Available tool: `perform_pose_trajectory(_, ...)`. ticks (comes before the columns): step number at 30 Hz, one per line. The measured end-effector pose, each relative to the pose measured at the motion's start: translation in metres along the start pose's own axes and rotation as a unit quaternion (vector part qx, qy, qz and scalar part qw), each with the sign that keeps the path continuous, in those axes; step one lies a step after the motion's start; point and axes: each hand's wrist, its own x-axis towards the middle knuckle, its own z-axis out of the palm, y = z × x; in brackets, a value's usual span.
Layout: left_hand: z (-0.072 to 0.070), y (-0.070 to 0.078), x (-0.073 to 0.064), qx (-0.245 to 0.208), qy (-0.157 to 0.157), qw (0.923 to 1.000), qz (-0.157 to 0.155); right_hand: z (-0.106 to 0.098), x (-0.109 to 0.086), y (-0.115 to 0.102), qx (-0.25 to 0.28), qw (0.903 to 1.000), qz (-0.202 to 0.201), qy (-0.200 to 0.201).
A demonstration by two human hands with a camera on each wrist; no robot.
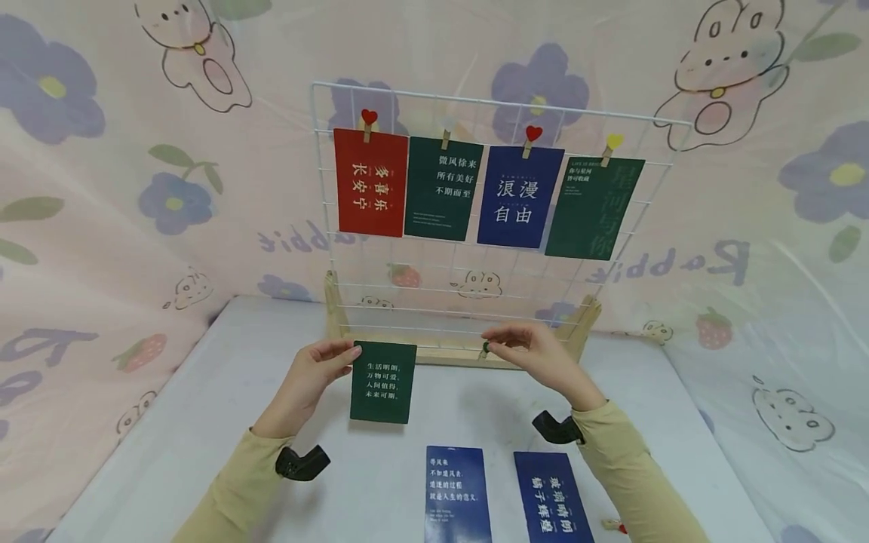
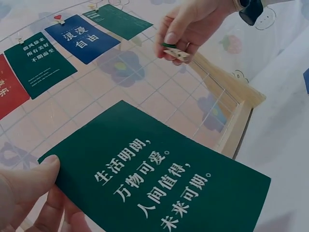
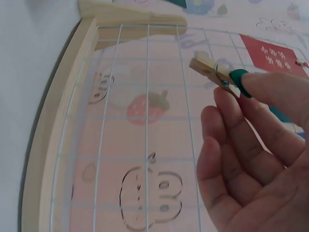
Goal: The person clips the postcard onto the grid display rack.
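My left hand [image 1: 314,382] pinches a dark green card [image 1: 383,383] at its upper left corner, above the white table. White lettering on the card faces up. In the head view my right hand [image 1: 536,356] pinches a small wooden clothespin [image 3: 212,71] with a green ornament [image 3: 240,82], in front of the wire grid's lower part. Four cards hang on the white wire grid [image 3: 147,121]: a red card [image 1: 370,185], a green card [image 1: 443,192], a blue card [image 1: 519,200] and another green card [image 1: 592,215], each under a clothespin.
A wooden base [image 1: 434,354] carries the grid on the table [image 1: 285,320]. Two blue cards, one lettered upright [image 1: 456,490] and one tilted [image 1: 553,494], lie at the front. A red-topped clothespin [image 1: 613,526] lies by the right sleeve. Behind hangs a printed cloth [image 1: 434,45].
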Motion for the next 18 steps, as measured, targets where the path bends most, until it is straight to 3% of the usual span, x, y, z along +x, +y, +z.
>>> perform_pose_trajectory(7, 0.001, 0.008, 0.008, -0.005, 0.015, 0.9997, 0.017, 0.009, 0.021, -0.008, -0.002, 0.9999, 0.004, 0.009)
perform_pose_trajectory(14, 0.001, 0.017, 0.017, -0.013, 0.011, 0.9992, 0.037, 0.015, 0.043, -0.018, 0.007, 0.9995, -0.028, 0.017)
perform_pose_trajectory(18, 0.003, 0.022, 0.021, -0.010, 0.012, 0.9988, 0.047, 0.017, 0.052, -0.023, 0.025, 0.9991, -0.027, 0.022)
